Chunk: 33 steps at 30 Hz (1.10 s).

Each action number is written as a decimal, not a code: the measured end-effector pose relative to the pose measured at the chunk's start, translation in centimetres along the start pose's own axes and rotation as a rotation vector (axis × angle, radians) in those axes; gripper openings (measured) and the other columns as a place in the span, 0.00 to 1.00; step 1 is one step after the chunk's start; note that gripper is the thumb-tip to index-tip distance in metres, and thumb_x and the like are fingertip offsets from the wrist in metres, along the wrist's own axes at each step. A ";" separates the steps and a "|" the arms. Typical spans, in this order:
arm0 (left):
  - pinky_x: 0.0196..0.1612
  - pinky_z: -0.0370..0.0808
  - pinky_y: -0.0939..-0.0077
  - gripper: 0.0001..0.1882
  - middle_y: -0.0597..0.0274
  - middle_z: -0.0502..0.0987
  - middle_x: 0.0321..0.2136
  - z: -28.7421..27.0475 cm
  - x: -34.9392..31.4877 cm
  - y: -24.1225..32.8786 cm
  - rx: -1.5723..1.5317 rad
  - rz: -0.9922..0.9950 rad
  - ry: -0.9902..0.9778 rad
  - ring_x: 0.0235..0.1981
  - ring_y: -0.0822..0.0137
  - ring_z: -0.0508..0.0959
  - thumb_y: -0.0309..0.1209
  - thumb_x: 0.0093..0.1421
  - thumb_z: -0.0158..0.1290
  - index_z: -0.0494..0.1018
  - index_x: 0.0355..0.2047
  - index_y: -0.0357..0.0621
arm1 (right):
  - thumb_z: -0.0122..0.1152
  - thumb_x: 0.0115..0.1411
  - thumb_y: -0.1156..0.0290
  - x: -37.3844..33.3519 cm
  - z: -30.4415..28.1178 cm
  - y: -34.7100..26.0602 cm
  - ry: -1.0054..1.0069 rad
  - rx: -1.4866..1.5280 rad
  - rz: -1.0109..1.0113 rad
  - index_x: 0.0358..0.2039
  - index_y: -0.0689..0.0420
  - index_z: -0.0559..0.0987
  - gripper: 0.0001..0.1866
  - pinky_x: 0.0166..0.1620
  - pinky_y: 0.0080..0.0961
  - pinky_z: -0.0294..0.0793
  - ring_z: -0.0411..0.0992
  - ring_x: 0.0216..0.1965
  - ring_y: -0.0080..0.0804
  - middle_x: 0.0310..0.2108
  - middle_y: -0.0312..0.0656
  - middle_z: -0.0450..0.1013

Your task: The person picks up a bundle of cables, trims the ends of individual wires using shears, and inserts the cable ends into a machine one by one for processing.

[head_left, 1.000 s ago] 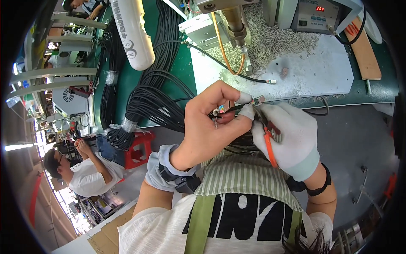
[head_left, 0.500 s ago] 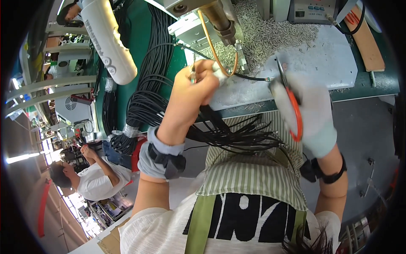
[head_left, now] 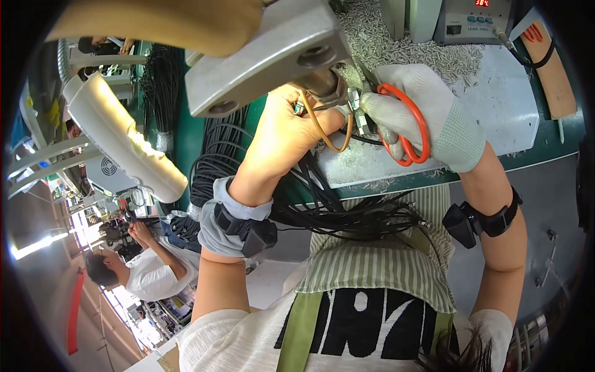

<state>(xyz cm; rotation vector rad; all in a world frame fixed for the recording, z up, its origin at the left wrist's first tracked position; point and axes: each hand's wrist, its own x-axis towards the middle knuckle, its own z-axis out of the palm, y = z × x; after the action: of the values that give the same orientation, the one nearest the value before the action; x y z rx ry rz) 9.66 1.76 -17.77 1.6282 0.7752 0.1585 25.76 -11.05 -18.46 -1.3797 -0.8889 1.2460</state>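
My left hand [head_left: 285,130] is closed with bent fingers on a black cable [head_left: 362,139], beneath the overhanging machine head [head_left: 266,62]. A small green-and-metal end pokes out by its knuckles. My right hand [head_left: 427,108], in a whitish knit glove, grips scissors [head_left: 416,115] by their red loop handles. Their blades point up and left, partly hidden behind the gloved fingers. Both hands meet close to a small metal fixture [head_left: 356,111] below the machine's nozzle. A thin brown tube [head_left: 346,139] loops down in front of my left fingertips.
Small metal pieces [head_left: 427,57] lie heaped behind my right hand on a pale sheet [head_left: 505,102]. A control box [head_left: 474,25] and a wooden strip [head_left: 553,87] stand to the right. Black cables [head_left: 223,139], a lit lamp [head_left: 124,136] and a seated co-worker [head_left: 152,273] are at left.
My right hand has moved left and up with the scissors, from beside the cable end to the fixture. The view has shifted, and the machine head now shows larger and lower.
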 end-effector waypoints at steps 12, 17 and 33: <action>0.27 0.68 0.82 0.06 0.73 0.73 0.22 0.6 -0.6 0.7 -0.052 0.086 0.010 0.25 0.81 0.69 0.27 0.50 0.59 0.74 0.25 0.38 | 0.57 0.54 0.64 0.6 -0.4 1.1 -0.033 -0.111 -0.152 0.18 0.65 0.71 0.16 0.15 0.23 0.68 0.70 0.13 0.26 0.11 0.41 0.67; 0.26 0.64 0.86 0.07 0.75 0.70 0.23 0.5 -0.7 1.1 0.070 0.027 -0.011 0.23 0.83 0.65 0.24 0.50 0.56 0.72 0.31 0.41 | 0.57 0.54 0.66 0.7 -0.5 1.3 -0.046 -0.153 -0.196 0.19 0.64 0.71 0.15 0.15 0.22 0.68 0.70 0.12 0.24 0.11 0.40 0.67; 0.17 0.60 0.86 0.10 0.68 0.67 0.16 -0.3 -4.3 -0.9 -0.329 0.167 0.308 0.16 0.76 0.67 0.32 0.68 0.38 0.67 0.35 0.41 | 0.51 0.53 0.75 -7.4 -0.4 -1.7 0.356 -0.188 0.040 0.24 0.63 0.70 0.05 0.17 0.21 0.62 0.64 0.11 0.20 0.11 0.36 0.62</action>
<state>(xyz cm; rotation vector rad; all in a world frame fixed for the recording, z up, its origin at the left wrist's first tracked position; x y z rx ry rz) 5.89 -0.36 -17.14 1.3670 0.7959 0.6359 24.92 -17.92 -15.26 -1.7113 -0.7442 0.9223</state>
